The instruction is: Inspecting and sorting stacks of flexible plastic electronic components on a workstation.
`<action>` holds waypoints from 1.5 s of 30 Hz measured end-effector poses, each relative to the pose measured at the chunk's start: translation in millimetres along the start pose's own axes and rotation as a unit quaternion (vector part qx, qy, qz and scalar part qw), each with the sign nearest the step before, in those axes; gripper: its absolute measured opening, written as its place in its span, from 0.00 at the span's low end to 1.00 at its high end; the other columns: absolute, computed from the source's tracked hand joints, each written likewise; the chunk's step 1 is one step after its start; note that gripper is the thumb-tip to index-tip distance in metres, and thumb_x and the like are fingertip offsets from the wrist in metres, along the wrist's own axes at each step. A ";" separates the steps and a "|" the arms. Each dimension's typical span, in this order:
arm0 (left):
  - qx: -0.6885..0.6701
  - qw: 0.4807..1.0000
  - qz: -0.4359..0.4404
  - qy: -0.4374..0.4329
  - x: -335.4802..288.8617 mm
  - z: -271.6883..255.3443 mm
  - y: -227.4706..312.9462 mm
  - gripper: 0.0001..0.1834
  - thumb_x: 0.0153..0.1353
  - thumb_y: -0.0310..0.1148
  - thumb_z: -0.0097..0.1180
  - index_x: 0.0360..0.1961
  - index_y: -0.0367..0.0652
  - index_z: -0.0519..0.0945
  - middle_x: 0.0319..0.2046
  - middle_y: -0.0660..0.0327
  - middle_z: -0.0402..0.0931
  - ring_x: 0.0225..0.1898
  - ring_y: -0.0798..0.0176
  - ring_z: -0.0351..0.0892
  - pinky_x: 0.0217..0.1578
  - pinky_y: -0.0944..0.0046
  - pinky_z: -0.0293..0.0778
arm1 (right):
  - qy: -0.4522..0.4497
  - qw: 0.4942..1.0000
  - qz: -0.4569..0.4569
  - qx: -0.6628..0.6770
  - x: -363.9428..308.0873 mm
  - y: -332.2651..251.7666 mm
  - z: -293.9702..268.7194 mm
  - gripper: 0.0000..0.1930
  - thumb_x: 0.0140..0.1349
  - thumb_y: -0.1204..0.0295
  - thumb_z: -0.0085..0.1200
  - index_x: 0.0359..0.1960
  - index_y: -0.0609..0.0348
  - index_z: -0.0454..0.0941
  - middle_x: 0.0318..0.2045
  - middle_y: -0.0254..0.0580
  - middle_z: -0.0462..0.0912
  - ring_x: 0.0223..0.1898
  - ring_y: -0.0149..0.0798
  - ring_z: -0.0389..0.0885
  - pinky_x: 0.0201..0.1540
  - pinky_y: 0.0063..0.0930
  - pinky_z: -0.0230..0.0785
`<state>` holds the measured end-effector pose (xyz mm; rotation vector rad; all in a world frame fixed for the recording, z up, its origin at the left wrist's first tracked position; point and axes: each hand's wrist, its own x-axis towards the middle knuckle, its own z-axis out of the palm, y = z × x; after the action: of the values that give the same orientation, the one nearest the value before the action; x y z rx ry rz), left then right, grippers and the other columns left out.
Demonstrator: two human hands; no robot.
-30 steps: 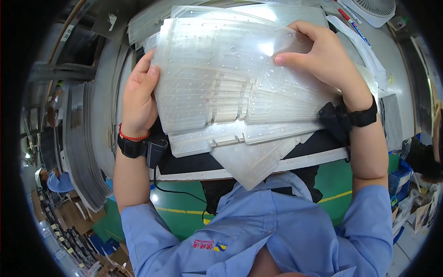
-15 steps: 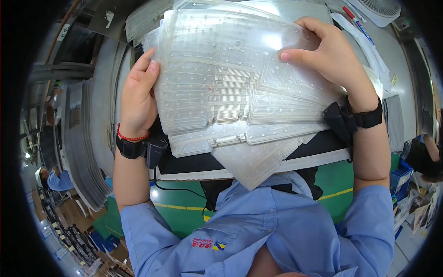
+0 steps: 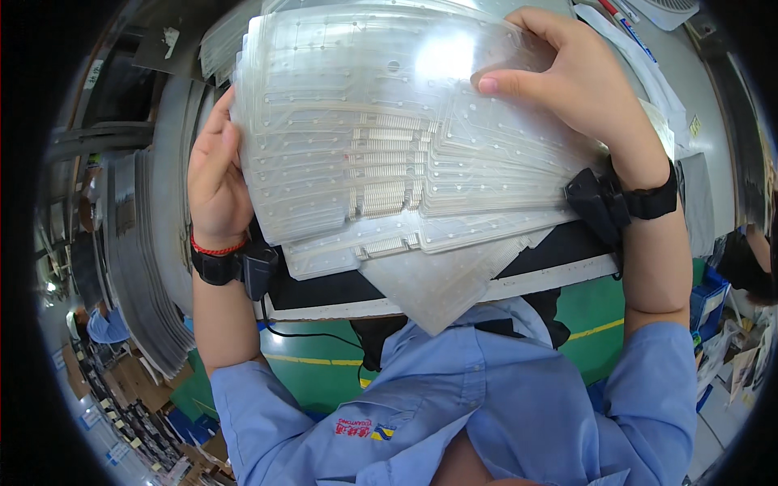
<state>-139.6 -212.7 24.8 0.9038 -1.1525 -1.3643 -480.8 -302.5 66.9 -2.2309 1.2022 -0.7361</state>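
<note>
A thick fanned stack of clear film sheets with printed circuit lines (image 3: 324,166) spreads over the work surface in front of me. My right hand (image 3: 579,93) grips its far right part, thumb on the top sheet and fingers curled at the far edge. At the left edge, my left hand (image 3: 217,178) holds the sheets' side with thumb and fingers close together; some fingertips are hidden behind the stack. One lower sheet (image 3: 438,292) pokes out toward me, its corner over the table edge. A black device is strapped to each wrist.
A black mat (image 3: 332,290) lies under the sheets along the white table edge. Far right are a red-and-blue marker (image 3: 628,28), white paper (image 3: 640,73) and a small fan (image 3: 668,10). Stacked grey sheets (image 3: 146,267) stand at left. Blue bins (image 3: 711,304) are at right.
My left hand and the stack's left side have shifted left and slightly toward me. My right hand's thumb has moved a little left over the top sheet, still gripping.
</note>
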 end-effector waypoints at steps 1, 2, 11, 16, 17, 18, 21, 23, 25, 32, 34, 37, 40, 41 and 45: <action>0.012 1.000 0.002 0.004 -0.1 0.6 0.8 0.27 0.70 0.34 0.42 0.65 0.30 0.57 0.57 0.49 0.71 0.56 0.61 0.73 0.57 0.63 0.69 | 0.002 1.000 -0.010 0.003 0.4 1.9 1.1 0.23 0.41 0.61 0.72 0.26 0.67 0.74 0.21 0.53 0.73 0.26 0.45 0.72 0.33 0.33 0.65; 0.023 1.000 0.003 0.008 -0.1 1.2 1.5 0.27 0.70 0.33 0.43 0.65 0.30 0.57 0.57 0.49 0.71 0.56 0.61 0.74 0.57 0.63 0.69 | 0.005 1.000 -0.020 0.005 0.5 3.7 1.9 0.23 0.41 0.61 0.72 0.26 0.68 0.74 0.22 0.53 0.73 0.26 0.45 0.72 0.33 0.33 0.65; 0.047 0.996 0.007 0.071 1.2 8.9 -2.3 0.25 0.68 0.28 0.44 0.65 0.31 0.60 0.56 0.51 0.73 0.55 0.63 0.74 0.57 0.65 0.67 | -0.017 1.000 0.015 -0.016 1.0 -3.1 -0.1 0.24 0.41 0.61 0.72 0.24 0.67 0.71 0.19 0.49 0.69 0.24 0.39 0.66 0.31 0.30 0.63; 0.038 0.998 0.009 0.041 0.2 8.2 3.4 0.24 0.69 0.31 0.46 0.63 0.32 0.63 0.54 0.53 0.74 0.53 0.64 0.75 0.56 0.65 0.68 | -0.009 0.999 0.015 -0.028 -0.1 -2.9 0.4 0.23 0.41 0.62 0.72 0.25 0.67 0.72 0.20 0.49 0.70 0.24 0.40 0.68 0.31 0.31 0.63; 0.060 0.996 0.008 0.068 0.7 10.2 0.1 0.24 0.69 0.31 0.47 0.63 0.32 0.63 0.54 0.53 0.74 0.53 0.64 0.75 0.56 0.65 0.69 | -0.002 1.000 0.004 -0.018 -0.2 0.1 1.3 0.23 0.41 0.62 0.72 0.25 0.67 0.72 0.20 0.49 0.70 0.25 0.40 0.68 0.31 0.31 0.64; 0.081 0.992 0.007 0.094 1.4 11.2 -1.5 0.24 0.69 0.31 0.47 0.63 0.32 0.63 0.54 0.53 0.74 0.53 0.64 0.75 0.55 0.66 0.69 | 0.004 1.000 -0.007 -0.008 0.2 1.4 1.6 0.22 0.41 0.63 0.72 0.26 0.67 0.72 0.21 0.49 0.71 0.25 0.40 0.69 0.32 0.31 0.64; 0.059 0.994 -0.020 0.085 2.6 10.8 -3.5 0.23 0.70 0.32 0.47 0.62 0.33 0.64 0.54 0.54 0.74 0.52 0.65 0.76 0.54 0.66 0.71 | 0.028 1.000 -0.009 -0.008 -1.1 -7.6 -1.3 0.22 0.41 0.63 0.72 0.27 0.67 0.73 0.24 0.51 0.73 0.28 0.43 0.72 0.34 0.31 0.66; 0.046 0.995 -0.024 0.081 1.5 8.0 -5.4 0.23 0.70 0.33 0.46 0.62 0.33 0.64 0.54 0.54 0.74 0.52 0.65 0.76 0.53 0.66 0.71 | 0.011 1.000 0.023 -0.014 0.3 -8.4 -1.6 0.22 0.42 0.63 0.72 0.28 0.67 0.74 0.25 0.51 0.74 0.29 0.44 0.73 0.35 0.32 0.66; 0.038 0.996 -0.021 0.079 0.9 7.2 -5.9 0.23 0.70 0.33 0.46 0.63 0.33 0.63 0.54 0.55 0.74 0.52 0.65 0.75 0.53 0.66 0.71 | 0.003 0.999 0.024 -0.029 0.3 -4.6 -1.0 0.22 0.42 0.63 0.71 0.29 0.67 0.74 0.26 0.52 0.75 0.30 0.45 0.74 0.36 0.32 0.67; 0.011 0.999 -0.010 0.043 -0.7 6.2 0.1 0.26 0.69 0.32 0.46 0.64 0.32 0.60 0.54 0.54 0.74 0.53 0.64 0.75 0.54 0.65 0.71 | -0.019 0.999 0.010 -0.031 -0.4 0.0 0.6 0.23 0.43 0.62 0.70 0.31 0.67 0.74 0.27 0.52 0.76 0.32 0.46 0.75 0.38 0.33 0.68; 0.016 0.999 -0.011 0.035 -0.7 6.7 2.6 0.26 0.69 0.31 0.47 0.65 0.32 0.60 0.54 0.54 0.74 0.53 0.64 0.75 0.55 0.65 0.70 | -0.010 1.000 0.007 -0.027 -0.6 1.0 1.1 0.23 0.43 0.62 0.71 0.33 0.68 0.75 0.28 0.52 0.77 0.33 0.46 0.76 0.38 0.33 0.68; 0.049 0.998 -0.009 0.045 1.0 6.7 1.3 0.26 0.68 0.30 0.47 0.65 0.31 0.60 0.54 0.53 0.74 0.53 0.64 0.75 0.55 0.65 0.70 | 0.012 1.000 -0.004 -0.014 -0.3 4.8 3.4 0.24 0.43 0.62 0.71 0.35 0.68 0.76 0.30 0.53 0.78 0.34 0.46 0.77 0.40 0.32 0.69; 0.061 0.996 -0.019 0.067 1.8 8.1 -2.3 0.25 0.69 0.30 0.46 0.64 0.32 0.61 0.53 0.53 0.75 0.53 0.64 0.76 0.55 0.65 0.70 | 0.013 1.000 0.017 -0.005 -0.2 2.2 2.1 0.24 0.44 0.62 0.71 0.37 0.68 0.77 0.31 0.53 0.79 0.35 0.46 0.77 0.41 0.32 0.69; 0.058 0.996 -0.020 0.066 1.9 7.0 -2.4 0.25 0.69 0.30 0.46 0.64 0.32 0.62 0.53 0.52 0.75 0.52 0.64 0.76 0.55 0.65 0.70 | 0.010 1.000 0.020 -0.002 0.1 2.3 1.9 0.24 0.44 0.63 0.71 0.37 0.68 0.77 0.31 0.53 0.79 0.35 0.46 0.77 0.41 0.32 0.69; 0.054 0.996 -0.008 0.073 1.3 8.6 -3.8 0.24 0.69 0.30 0.46 0.64 0.32 0.62 0.53 0.52 0.75 0.53 0.64 0.76 0.55 0.65 0.71 | 0.006 0.999 0.033 0.036 -0.2 -10.1 -1.6 0.24 0.44 0.62 0.71 0.37 0.68 0.77 0.32 0.53 0.79 0.35 0.46 0.77 0.41 0.32 0.69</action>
<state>-149.0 -212.9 23.3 1.0740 -1.1168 -1.2374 -476.1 -297.6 74.6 -2.1198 1.2298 -0.7570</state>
